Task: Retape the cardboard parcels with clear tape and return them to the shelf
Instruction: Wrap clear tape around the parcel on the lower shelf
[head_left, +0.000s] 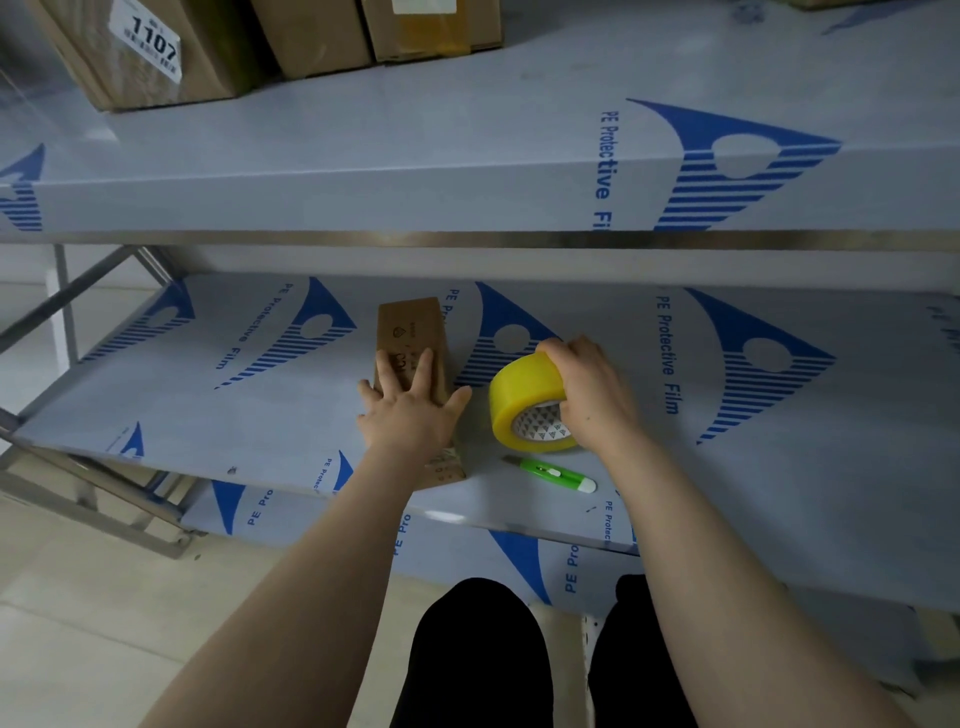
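Note:
A small brown cardboard parcel lies on the middle shelf, its long side running away from me. My left hand rests flat on its near part with fingers spread and straight. To its right, my right hand grips a yellowish roll of clear tape that stands tilted on the shelf, fingers curled over the roll's top. The parcel's near end is partly hidden under my left wrist.
A green and white utility knife lies on the shelf just in front of the tape roll. Three larger cardboard boxes, one labelled 1107, stand on the upper shelf. Shelf frame bars are at the left.

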